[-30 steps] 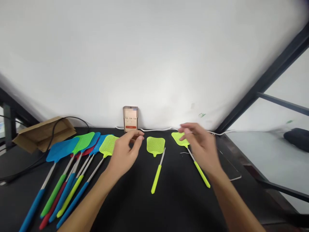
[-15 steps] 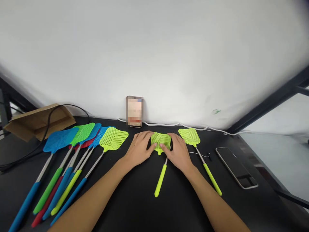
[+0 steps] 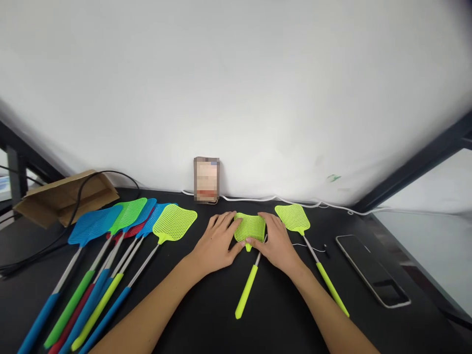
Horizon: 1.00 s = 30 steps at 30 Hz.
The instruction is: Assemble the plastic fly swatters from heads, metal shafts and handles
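Note:
A yellow-green fly swatter head lies between my hands, its short socket pointing toward me. My left hand grips its left side, index finger at the upper edge and thumb by the lower corner. My right hand holds the right side, its thumb across the lower edge near the socket. Below the right hand rests a separate yellow-green handle with a thin metal rod; the rod's upper end is beside the right thumb and out of line with the socket.
To the left lie several overlapping fly swatters, with a yellow-green one nearest. Another yellow-green swatter lies at right, beside a phone. A blurred-out upright device leans on the wall. A cardboard box and black cable are at far left.
The whole scene sits slightly lower in view. My left thumb has slid from the mesh down to the lower corner of the swatter head; both hands still hold it.

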Motion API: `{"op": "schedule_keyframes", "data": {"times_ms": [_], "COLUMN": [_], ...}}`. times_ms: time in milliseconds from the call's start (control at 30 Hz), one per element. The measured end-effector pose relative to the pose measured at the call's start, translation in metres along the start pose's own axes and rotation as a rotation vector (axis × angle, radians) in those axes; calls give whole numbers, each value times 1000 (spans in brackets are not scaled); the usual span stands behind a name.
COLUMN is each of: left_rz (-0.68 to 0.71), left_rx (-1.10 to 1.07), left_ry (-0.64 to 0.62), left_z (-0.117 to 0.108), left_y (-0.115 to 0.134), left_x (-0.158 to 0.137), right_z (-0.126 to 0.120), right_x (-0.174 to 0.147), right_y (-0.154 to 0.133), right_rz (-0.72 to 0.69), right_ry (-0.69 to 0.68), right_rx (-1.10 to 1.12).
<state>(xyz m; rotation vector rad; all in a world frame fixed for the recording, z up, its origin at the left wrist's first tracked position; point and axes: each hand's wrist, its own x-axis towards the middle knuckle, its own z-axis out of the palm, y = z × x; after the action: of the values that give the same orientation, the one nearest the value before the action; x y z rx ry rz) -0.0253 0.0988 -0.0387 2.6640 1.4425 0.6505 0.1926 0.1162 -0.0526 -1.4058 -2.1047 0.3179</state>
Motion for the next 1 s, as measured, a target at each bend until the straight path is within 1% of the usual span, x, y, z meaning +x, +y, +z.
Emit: {"op": "schedule_keyframes", "data": {"times_ms": [67, 133, 200, 267, 333, 433, 567, 633, 700, 767, 833, 933, 1000], "left_rz": [-23, -82, -134, -148, -149, -126, -116, -115, -111, -109, -127, -208, -257], "left_rx": [-35, -69, -100, -144, -160, -120, -94, -92, -133, -254, -447, -723, -845], "left_ry": [33, 72, 59, -43, -154, -226, -247, -251, -267, -313, -385, -479, -499], "left_z": [-5, -12, -19, -23, -22, -17, -14, -17, -23, -30, -38, -49, -54], "left_y": [7, 19, 35, 50, 62, 69, 67, 65, 61, 56, 49, 37, 28], "left_x": [0, -1, -3, -7, -11, -15, -16, -15, -15, -15, -14, -11, -9], "right_z": [-1, -2, -2, -1, 0, 1, 1, 0, 0, -1, -1, -1, -3], "right_x": [1, 1, 0, 0, -1, -2, -3, -3, -3, -3, -3, -2, -1], "right_y": [1, 1, 0, -1, -1, -1, 1, 1, 3, 5, 8, 13, 15], "right_rz": [-11, -21, -23, -23, -29, -37, -47, -55, -56, -56, -59, -58, -50], "right_ry": [-6, -3, 5, 10, 11, 7, 8, 9, 5, -3, -7, -11, -19], "right_rx": [9, 4, -11, -28, -40, -60, -75, -70, -60, -46, -32, -6, 14]}}
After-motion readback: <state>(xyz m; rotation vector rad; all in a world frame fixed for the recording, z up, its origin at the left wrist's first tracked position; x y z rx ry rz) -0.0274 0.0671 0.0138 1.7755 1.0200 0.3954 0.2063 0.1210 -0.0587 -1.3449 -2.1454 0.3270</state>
